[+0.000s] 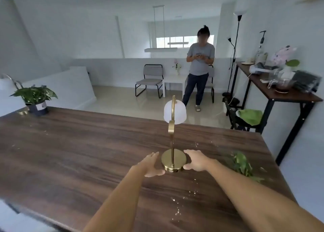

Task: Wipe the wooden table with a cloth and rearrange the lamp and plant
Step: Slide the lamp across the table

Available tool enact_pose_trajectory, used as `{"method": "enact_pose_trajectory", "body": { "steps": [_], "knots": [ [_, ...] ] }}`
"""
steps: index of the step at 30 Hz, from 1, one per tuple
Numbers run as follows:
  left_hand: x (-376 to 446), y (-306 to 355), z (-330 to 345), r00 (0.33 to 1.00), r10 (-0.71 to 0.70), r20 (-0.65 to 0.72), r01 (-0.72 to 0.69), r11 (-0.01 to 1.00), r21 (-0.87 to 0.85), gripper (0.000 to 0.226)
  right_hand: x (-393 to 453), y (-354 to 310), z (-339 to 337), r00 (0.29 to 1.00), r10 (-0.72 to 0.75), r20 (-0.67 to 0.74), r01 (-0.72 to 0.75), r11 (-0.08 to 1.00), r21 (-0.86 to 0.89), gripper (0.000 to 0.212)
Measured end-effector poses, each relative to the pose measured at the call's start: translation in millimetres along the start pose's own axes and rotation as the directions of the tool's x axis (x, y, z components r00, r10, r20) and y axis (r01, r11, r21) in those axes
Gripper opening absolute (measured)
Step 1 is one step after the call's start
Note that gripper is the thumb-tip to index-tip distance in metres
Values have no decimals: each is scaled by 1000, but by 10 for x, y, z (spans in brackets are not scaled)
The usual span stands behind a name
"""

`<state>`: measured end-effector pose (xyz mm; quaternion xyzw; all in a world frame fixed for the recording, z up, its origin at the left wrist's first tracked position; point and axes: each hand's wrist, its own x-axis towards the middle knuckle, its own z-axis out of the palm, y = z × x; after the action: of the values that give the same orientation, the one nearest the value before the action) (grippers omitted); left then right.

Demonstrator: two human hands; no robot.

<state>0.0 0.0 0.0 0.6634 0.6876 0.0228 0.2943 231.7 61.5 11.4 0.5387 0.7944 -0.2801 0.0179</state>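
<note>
A brass lamp [174,159] with a white dome shade stands upright on the wooden table [78,152], right of centre. My left hand [152,165] lies against the left side of its round base, fingers apart. On the base's right side my right hand [196,159] curves around the rim, thumb touching. A potted plant [35,98] in a dark pot sits at the table's far left corner. Another leafy plant [242,163] is at the right edge, blurred. No cloth is visible.
Pale crumbs [177,209] are scattered on the table near my right forearm and beyond the lamp. A second lamp [7,84] stands behind the far-left plant. A person [199,65] stands beyond the table. A chair with a green cushion [249,116] and a cluttered side table [289,94] are to the right.
</note>
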Motion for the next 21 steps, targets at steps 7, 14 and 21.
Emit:
{"method": "enact_pose_trajectory", "body": {
  "steps": [7,14,21],
  "knots": [
    [270,-130,427,985,88,-147,-82,995,48,73,128,-33,396,993,24,-117,-12,994,104,79],
    [757,-361,400,951,243,-192,-220,966,136,69,444,39,306,995,32,-93,-22,993,114,82],
    [1317,-489,132,943,250,-218,-224,965,137,63,976,-114,177,982,114,-148,-96,988,125,76]
  ]
}}
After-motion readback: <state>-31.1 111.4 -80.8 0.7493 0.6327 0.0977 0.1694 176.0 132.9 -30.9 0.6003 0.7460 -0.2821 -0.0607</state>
